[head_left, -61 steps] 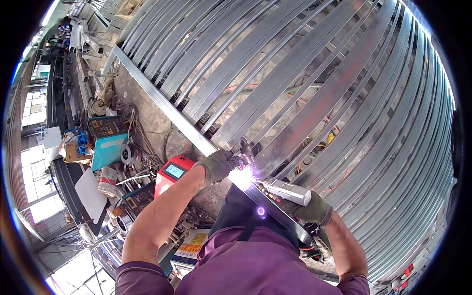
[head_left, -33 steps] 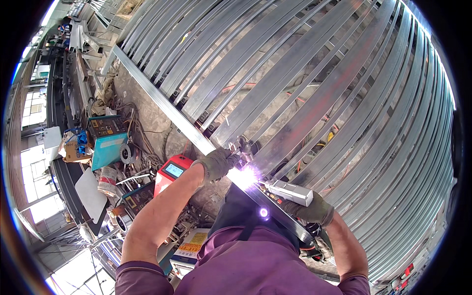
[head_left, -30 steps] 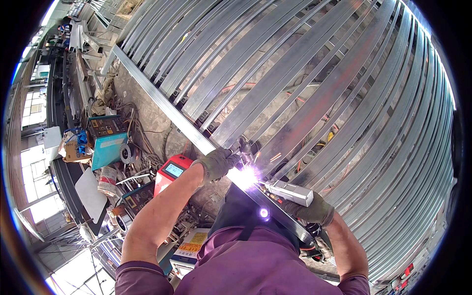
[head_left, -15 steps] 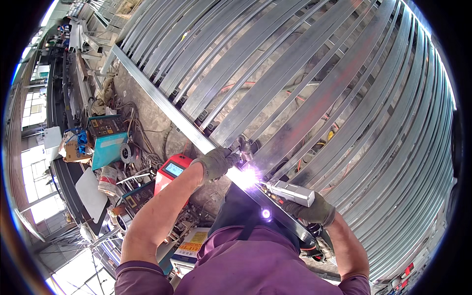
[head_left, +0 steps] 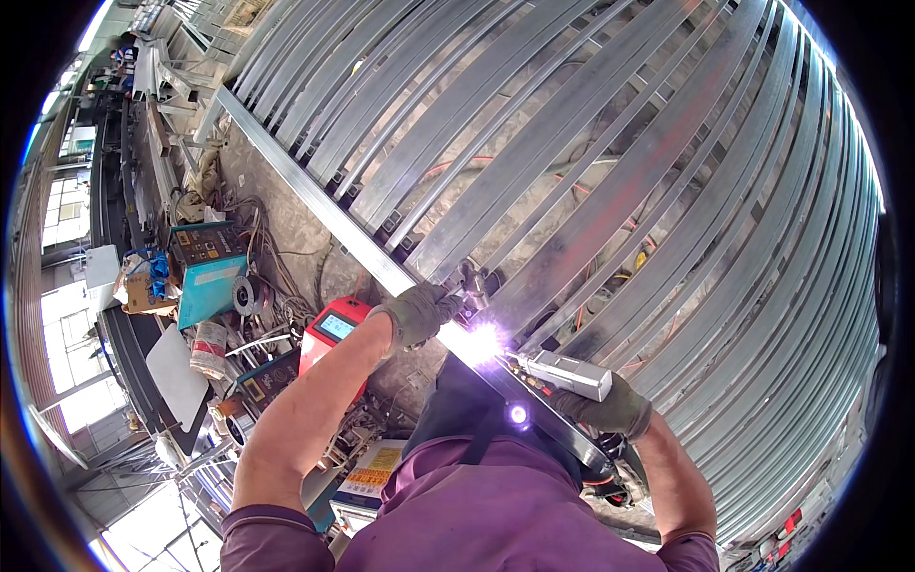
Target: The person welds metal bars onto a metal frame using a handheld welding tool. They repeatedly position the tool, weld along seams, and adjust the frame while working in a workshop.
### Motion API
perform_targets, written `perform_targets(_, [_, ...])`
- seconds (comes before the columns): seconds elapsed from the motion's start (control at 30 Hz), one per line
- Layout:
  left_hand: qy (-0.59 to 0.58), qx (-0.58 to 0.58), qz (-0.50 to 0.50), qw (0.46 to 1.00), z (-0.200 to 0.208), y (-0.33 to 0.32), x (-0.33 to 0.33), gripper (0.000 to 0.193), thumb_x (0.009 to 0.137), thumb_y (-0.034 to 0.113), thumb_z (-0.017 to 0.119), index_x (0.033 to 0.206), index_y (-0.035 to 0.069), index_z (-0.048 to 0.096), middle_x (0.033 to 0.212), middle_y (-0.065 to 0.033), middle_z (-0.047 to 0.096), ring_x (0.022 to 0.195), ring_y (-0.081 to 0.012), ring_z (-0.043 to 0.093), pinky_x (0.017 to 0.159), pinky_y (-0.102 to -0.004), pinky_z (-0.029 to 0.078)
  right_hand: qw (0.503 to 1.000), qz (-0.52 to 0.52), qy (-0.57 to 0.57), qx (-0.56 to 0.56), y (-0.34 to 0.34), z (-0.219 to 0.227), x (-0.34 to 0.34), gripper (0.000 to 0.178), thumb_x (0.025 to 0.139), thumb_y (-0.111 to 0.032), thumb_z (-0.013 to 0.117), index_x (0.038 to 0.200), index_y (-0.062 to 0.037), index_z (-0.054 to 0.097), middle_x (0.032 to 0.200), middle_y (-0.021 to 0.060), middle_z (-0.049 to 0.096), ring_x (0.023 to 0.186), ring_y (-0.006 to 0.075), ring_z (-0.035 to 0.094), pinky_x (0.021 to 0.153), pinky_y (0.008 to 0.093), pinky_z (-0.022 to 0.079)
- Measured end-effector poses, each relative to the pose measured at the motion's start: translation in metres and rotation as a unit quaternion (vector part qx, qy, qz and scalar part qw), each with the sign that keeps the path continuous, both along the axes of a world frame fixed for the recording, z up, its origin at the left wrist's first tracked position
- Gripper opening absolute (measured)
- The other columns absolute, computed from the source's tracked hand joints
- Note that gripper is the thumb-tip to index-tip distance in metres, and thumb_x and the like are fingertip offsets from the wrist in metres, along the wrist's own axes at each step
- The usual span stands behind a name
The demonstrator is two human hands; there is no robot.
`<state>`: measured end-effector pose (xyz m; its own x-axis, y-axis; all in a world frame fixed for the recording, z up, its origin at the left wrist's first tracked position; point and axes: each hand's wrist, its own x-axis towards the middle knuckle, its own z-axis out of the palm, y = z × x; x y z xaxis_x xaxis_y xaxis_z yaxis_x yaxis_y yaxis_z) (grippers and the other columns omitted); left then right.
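Note:
My left hand [head_left: 419, 316], in a dark work glove, is closed round the handle of a hammer [head_left: 473, 286]. Its metal head rests at the joint between the long steel edge rail [head_left: 329, 212] and the slats. The gloved right hand [head_left: 610, 408] grips a welding torch [head_left: 564, 374] with a silver, box-shaped body. From the torch's tip a bright purple-white arc [head_left: 484, 343] glares on the rail, just below the hammer head. The glare hides the weld spot itself.
Rows of grey steel slats [head_left: 610, 219] spread ahead and to the right, with cables on the floor beneath. On the left stand a red machine with a screen [head_left: 335, 329], a teal welding machine [head_left: 212, 272] and a wire spool [head_left: 246, 296]. A yellow-labelled box [head_left: 374, 472] sits near my body.
Both hands stay in nearly the same place, with hammer and torch still held. The arc's glow shifts slightly in shape and brightness.

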<state>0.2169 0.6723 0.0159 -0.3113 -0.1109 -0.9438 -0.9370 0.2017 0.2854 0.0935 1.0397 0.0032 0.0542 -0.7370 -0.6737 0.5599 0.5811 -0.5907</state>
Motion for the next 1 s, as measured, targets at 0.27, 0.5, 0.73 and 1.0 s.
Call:
perform_targets(0.27, [-0.010, -0.009, -0.002, 1.000, 0.002, 0.000, 0.000, 0.044, 0.116, 0.054, 0.060, 0.105, 0.012, 0.069, 0.074, 0.0037, 0.056, 0.061, -0.0090, 0.052, 0.053, -0.0311, 0.045, 0.993, 0.067, 0.094, 0.001, 0.000, 0.008, -0.004, 0.057, 0.104, -0.022, 0.083, 0.153, -0.0038, 0.062, 0.146, 0.0103, 0.074, 0.132, 0.0171, 0.071, 0.114, 0.0303, 0.059])
perform_targets(0.5, [-0.017, 0.000, 0.017, 1.000, 0.007, 0.001, -0.003, 0.047, 0.115, 0.055, 0.060, 0.103, 0.011, 0.069, 0.074, 0.0032, 0.058, 0.057, -0.0102, 0.053, 0.051, -0.0309, 0.045, 1.000, -0.005, 0.003, -0.027, 0.006, 0.001, 0.000, 0.055, 0.109, -0.023, 0.077, 0.156, -0.0033, 0.057, 0.149, 0.0109, 0.071, 0.135, 0.0179, 0.069, 0.117, 0.0303, 0.058])
perform_targets(0.73, [-0.019, 0.004, 0.021, 1.000, 0.007, 0.002, -0.003, 0.044, 0.116, 0.053, 0.060, 0.103, 0.012, 0.069, 0.073, 0.0034, 0.056, 0.058, -0.0106, 0.051, 0.052, -0.0321, 0.045, 0.993, 0.074, 0.088, -0.011, 0.005, 0.008, -0.005, 0.056, 0.107, -0.028, 0.080, 0.153, -0.0043, 0.060, 0.147, 0.0102, 0.073, 0.134, 0.0194, 0.070, 0.117, 0.0299, 0.057])
perform_targets(1.0, [-0.021, 0.017, 0.038, 0.999, 0.004, 0.000, -0.002, 0.042, 0.116, 0.050, 0.060, 0.102, 0.012, 0.069, 0.073, 0.0029, 0.056, 0.058, -0.0108, 0.052, 0.052, -0.0322, 0.045, 0.999, -0.031, -0.005, -0.020, 0.019, -0.007, 0.006, 0.056, 0.107, -0.029, 0.080, 0.154, -0.0057, 0.060, 0.147, 0.0105, 0.073, 0.134, 0.0183, 0.070, 0.117, 0.0301, 0.057])
